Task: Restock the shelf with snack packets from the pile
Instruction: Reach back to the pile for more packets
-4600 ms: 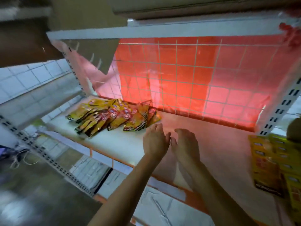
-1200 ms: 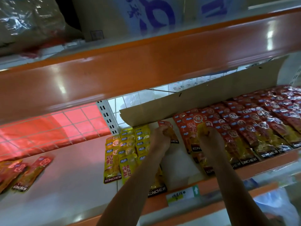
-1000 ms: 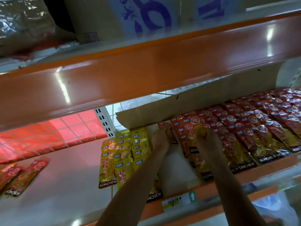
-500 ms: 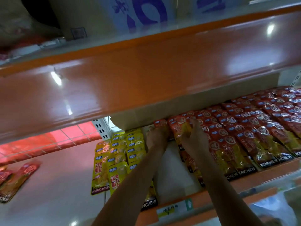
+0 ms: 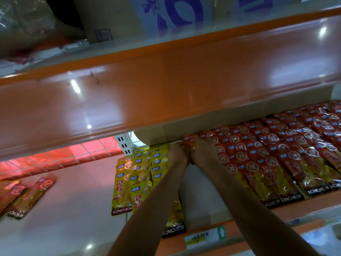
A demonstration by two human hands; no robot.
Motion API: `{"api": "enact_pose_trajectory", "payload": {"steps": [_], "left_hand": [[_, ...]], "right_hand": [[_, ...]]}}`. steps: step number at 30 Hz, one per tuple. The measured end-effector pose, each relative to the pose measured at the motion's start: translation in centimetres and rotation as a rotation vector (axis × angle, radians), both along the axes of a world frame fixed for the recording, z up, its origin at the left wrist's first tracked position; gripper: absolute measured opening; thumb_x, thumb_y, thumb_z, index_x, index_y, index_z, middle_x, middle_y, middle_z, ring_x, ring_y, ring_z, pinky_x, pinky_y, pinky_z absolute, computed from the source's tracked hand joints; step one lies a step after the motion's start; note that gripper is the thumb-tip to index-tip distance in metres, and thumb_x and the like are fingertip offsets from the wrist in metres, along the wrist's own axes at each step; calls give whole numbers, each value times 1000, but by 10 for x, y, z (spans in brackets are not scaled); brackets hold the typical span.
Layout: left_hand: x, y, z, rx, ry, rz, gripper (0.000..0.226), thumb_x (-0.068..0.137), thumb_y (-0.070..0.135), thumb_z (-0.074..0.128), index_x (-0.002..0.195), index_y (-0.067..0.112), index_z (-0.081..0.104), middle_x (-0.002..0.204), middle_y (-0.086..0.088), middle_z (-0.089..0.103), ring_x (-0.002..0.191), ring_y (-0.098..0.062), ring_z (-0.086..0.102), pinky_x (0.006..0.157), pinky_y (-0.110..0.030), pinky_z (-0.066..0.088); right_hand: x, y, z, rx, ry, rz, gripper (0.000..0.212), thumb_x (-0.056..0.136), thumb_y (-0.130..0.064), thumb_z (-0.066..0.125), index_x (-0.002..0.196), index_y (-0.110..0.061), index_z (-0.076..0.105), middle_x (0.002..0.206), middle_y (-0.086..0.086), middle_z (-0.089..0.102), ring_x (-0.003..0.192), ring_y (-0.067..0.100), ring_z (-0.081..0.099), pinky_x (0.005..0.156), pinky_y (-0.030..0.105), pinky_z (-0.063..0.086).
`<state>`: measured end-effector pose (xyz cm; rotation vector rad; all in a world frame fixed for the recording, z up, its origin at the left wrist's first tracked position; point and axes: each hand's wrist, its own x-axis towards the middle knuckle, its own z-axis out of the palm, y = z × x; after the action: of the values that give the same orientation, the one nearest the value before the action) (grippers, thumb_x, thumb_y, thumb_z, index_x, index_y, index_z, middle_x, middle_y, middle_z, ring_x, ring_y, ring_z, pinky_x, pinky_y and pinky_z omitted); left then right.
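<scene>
Both my hands reach deep onto the white shelf [image 5: 201, 198], close together at its back. My left hand [image 5: 178, 152] and my right hand [image 5: 203, 150] grip a red snack packet [image 5: 190, 142] between them, its top showing above my fingers. It stands in the gap between the rows of yellow packets [image 5: 142, 174] on the left and the rows of red packets [image 5: 280, 154] on the right. The pile of loose red packets [image 5: 24, 196] lies far left on the neighbouring shelf.
An orange shelf front [image 5: 166, 89] hangs low overhead and hides the back of the shelf. A cardboard panel [image 5: 184, 132] stands behind the packets. A price label [image 5: 204, 237] sits on the orange front lip. Cartons rest on the upper shelf.
My hands left the pile shelf and came to the stocked shelf with red packets. In the last second they drew together at the back of the gap.
</scene>
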<state>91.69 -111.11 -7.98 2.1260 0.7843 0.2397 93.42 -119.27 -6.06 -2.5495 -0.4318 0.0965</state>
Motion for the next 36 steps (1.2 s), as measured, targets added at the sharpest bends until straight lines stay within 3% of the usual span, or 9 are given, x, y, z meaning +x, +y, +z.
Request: {"api": "enact_pose_trajectory", "payload": {"steps": [6,10,13,23,31,36], "left_hand": [[2,1,3,125,129,-90,29,96,27,52,112,12,70,114,-12,68,107,-28,62,80,-28,43],[4,2,4,123,146,-102,29,98,18,46,112,6,68,115,-15,67,107,-29,62,85,-32,46],[5,2,6,140,142,-111,29,99,16,45,112,7,68,114,-14,68,106,-28,63,86,-33,47],[1,-2,10,180,136,-150,27,95,14,49,113,7,67,114,-15,67,106,-30,63,90,-38,50],[-9,-4,20,289,69,-164,27,97,11,43,110,5,65,114,-16,66,107,-31,61,85,-36,46],[-30,17,37,412,-20,-220,30,92,7,49,116,10,67,116,-15,67,109,-33,61,90,-37,48]], "right_hand": [[0,-1,-3,-221,-82,-34,26,92,-17,47,114,-10,58,133,21,41,124,38,35,102,45,36],[-1,-3,-6,-293,-98,-25,32,88,-22,59,118,-11,57,136,14,41,130,35,29,106,47,31],[-3,-2,-10,-296,-82,0,46,77,-30,73,117,-13,58,129,9,49,129,32,33,104,44,32],[1,-7,-14,-246,-178,-36,15,85,-18,61,98,-12,65,112,6,60,117,27,40,92,36,39],[-4,-4,-14,-220,-197,-22,33,78,-20,71,109,-12,61,118,7,57,120,28,42,95,37,40],[-14,16,-10,-124,-318,89,26,92,-22,49,115,-15,59,121,4,60,119,23,48,104,32,33]]}}
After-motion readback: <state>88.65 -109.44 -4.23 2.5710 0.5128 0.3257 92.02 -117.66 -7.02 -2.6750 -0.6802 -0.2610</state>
